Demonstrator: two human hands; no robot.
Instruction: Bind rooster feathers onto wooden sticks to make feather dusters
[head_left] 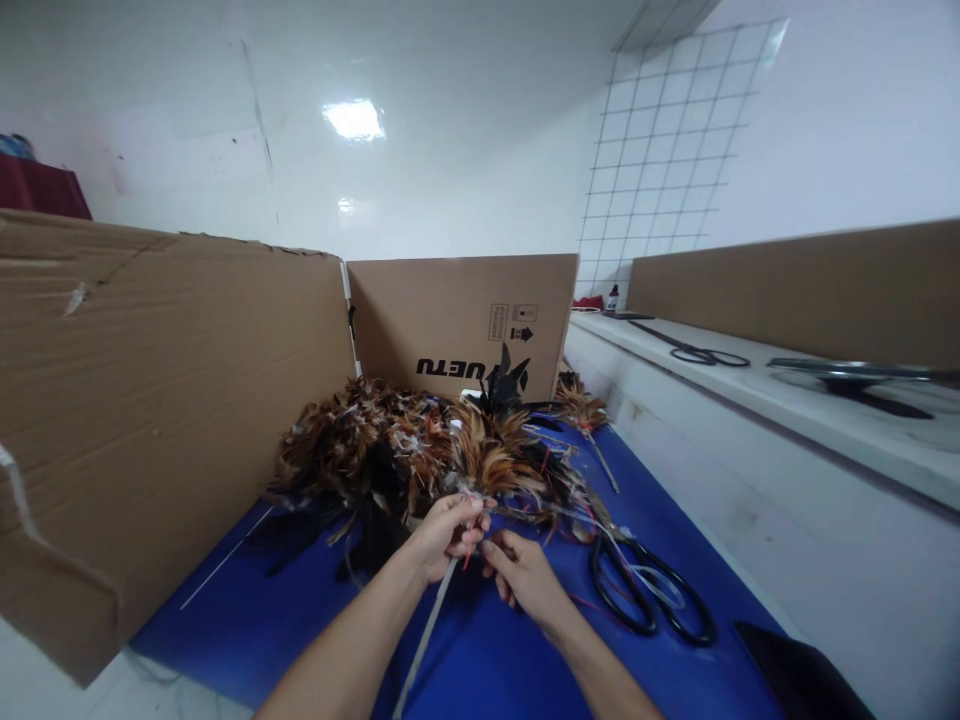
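Note:
My left hand (pixel 450 535) is closed around the neck of a feather duster (pixel 491 450), where brown and black feathers meet a thin pale stick (pixel 429 635). The stick slants down toward me. A bit of red string (pixel 469 550) shows at the left fingers. Just to the right, my right hand (pixel 521 575) has its fingers pinched together close to the duster's neck; whatever is between them is too small to make out. Large black-handled scissors (pixel 651 595) lie on the blue surface to the right, with pale and red strings across them.
Loose brown feathers (pixel 375 430) are heaped behind my hands on the blue table (pixel 495 665). Cardboard panels (pixel 172 390) stand at the left and back. Another bundle of feathers on a stick (pixel 585 410) lies at the back right. A white ledge (pixel 757 385) holds another pair of scissors (pixel 709 356).

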